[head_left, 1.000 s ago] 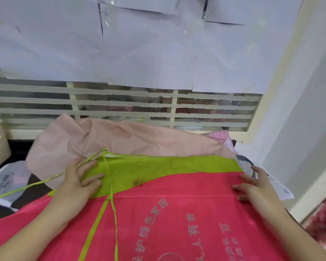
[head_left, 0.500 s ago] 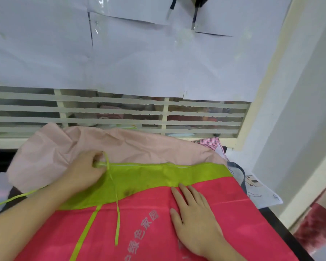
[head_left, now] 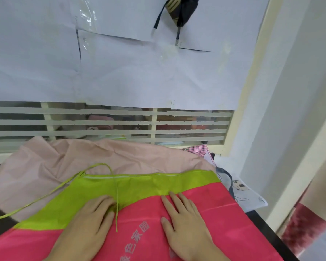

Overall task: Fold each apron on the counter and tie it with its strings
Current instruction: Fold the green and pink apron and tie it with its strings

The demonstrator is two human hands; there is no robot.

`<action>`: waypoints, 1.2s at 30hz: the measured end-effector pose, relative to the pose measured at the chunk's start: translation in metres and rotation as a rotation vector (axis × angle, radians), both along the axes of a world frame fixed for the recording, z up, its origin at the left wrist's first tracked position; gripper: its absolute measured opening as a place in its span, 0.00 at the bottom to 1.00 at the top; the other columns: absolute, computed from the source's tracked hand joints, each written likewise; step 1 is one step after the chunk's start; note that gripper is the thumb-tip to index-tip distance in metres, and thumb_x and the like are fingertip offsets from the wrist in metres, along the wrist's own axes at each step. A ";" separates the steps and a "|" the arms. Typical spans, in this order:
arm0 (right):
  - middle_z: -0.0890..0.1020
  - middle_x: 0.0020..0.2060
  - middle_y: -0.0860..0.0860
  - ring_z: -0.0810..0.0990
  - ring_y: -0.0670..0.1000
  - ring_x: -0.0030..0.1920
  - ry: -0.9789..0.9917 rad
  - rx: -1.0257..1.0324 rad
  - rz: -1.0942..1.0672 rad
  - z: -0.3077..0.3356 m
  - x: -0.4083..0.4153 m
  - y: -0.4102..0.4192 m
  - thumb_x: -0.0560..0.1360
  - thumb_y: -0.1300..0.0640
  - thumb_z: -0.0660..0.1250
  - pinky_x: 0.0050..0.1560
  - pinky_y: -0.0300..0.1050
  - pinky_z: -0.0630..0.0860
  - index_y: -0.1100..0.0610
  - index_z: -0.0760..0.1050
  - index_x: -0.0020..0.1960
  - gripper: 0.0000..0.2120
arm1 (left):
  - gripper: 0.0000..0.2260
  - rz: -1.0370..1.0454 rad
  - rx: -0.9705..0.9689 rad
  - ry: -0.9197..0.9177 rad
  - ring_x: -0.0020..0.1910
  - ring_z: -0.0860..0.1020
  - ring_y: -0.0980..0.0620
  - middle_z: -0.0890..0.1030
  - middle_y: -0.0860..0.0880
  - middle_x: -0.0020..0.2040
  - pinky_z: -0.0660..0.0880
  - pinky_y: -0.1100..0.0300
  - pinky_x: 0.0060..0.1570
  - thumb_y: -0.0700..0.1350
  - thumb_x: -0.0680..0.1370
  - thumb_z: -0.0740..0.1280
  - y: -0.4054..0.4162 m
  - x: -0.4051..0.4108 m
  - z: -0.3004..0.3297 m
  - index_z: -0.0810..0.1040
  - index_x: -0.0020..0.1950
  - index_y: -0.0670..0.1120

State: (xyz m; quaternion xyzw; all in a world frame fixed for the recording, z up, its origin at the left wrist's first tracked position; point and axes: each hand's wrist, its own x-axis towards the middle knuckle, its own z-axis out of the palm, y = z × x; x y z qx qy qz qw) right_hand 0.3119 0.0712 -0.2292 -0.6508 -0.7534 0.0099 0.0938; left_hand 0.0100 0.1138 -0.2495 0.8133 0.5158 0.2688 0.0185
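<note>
Head view: we take the red apron [head_left: 224,223] as our landmark. It lies spread flat across the counter [head_left: 267,223], w/ grey printed characters near the bottom centre & a wide lime-green band [head_left: 139,185] along its far edge.

Our left hand [head_left: 87,228] lies palm down where the green band meets the red, fingers straight & close together, holding nothing. Just beside its fingertips a thin green string [head_left: 117,204] drops from a loop at the band's far edge & ends loose on the red cloth. A 2nd green string [head_left: 36,199] runs from the band's far-left corner out past the apron's left side.

Our right hand [head_left: 183,223] rests flat on the red cloth, fingers straight & slightly spread, tips touching the green/red seam, gripping nothing. Both hands sit near each other, the loose string between them.

Beyond the apron's far edge lies a crumpled pale pink cloth [head_left: 83,162], partly under the green band. Off the far-right corner we see a bit of red-checked fabric [head_left: 198,150] & a white printed sheet [head_left: 243,193]. Behind it all, a slatted window [head_left: 120,127] w/ white paper sheets [head_left: 139,72] taped above it, & a dark bag [head_left: 181,8] hangs at the top.
</note>
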 end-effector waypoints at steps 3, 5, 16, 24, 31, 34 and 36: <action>0.46 0.83 0.38 0.42 0.46 0.84 0.034 -0.047 0.028 0.009 0.012 0.000 0.81 0.33 0.44 0.80 0.45 0.35 0.33 0.45 0.83 0.30 | 0.28 0.087 -0.137 0.173 0.68 0.78 0.55 0.81 0.57 0.68 0.58 0.63 0.72 0.68 0.84 0.46 0.003 -0.017 0.001 0.78 0.71 0.59; 0.44 0.83 0.36 0.40 0.42 0.83 0.031 -0.078 0.012 0.014 0.029 -0.004 0.81 0.29 0.38 0.81 0.45 0.36 0.31 0.43 0.82 0.29 | 0.30 0.151 -0.172 0.247 0.72 0.74 0.56 0.79 0.57 0.71 0.48 0.65 0.75 0.69 0.83 0.46 0.000 -0.026 0.004 0.77 0.74 0.60; 0.49 0.85 0.56 0.45 0.58 0.84 0.010 0.021 -0.327 0.036 0.056 -0.031 0.78 0.42 0.38 0.83 0.55 0.43 0.54 0.48 0.85 0.38 | 0.36 0.173 -0.095 0.212 0.66 0.79 0.40 0.80 0.45 0.67 0.69 0.47 0.68 0.66 0.84 0.44 -0.036 -0.013 0.029 0.83 0.64 0.45; 0.61 0.82 0.40 0.61 0.47 0.81 0.052 -0.078 0.080 0.013 -0.020 -0.076 0.80 0.34 0.55 0.79 0.54 0.64 0.39 0.58 0.82 0.32 | 0.32 -0.107 -0.163 0.350 0.76 0.66 0.54 0.73 0.53 0.77 0.50 0.56 0.76 0.71 0.81 0.51 -0.083 0.022 0.008 0.73 0.78 0.55; 0.38 0.82 0.34 0.35 0.39 0.81 -0.005 -0.127 -0.010 0.014 0.041 -0.082 0.76 0.28 0.34 0.80 0.43 0.35 0.35 0.40 0.83 0.36 | 0.33 -0.028 -0.181 0.282 0.83 0.41 0.62 0.37 0.62 0.84 0.40 0.57 0.80 0.74 0.80 0.44 -0.101 -0.025 0.017 0.41 0.83 0.68; 0.39 0.82 0.35 0.36 0.39 0.81 -0.016 -0.134 -0.020 0.011 0.046 -0.085 0.74 0.27 0.30 0.80 0.42 0.36 0.36 0.40 0.83 0.38 | 0.33 0.019 -0.221 0.178 0.82 0.42 0.61 0.37 0.62 0.83 0.41 0.62 0.80 0.76 0.77 0.45 -0.108 -0.031 0.020 0.44 0.82 0.71; 0.39 0.82 0.36 0.36 0.39 0.81 -0.029 -0.112 -0.030 0.010 0.046 -0.084 0.75 0.26 0.30 0.80 0.42 0.36 0.37 0.41 0.83 0.39 | 0.31 0.043 -0.227 0.103 0.81 0.56 0.55 0.52 0.55 0.82 0.52 0.61 0.78 0.74 0.78 0.51 -0.108 -0.024 0.021 0.58 0.81 0.70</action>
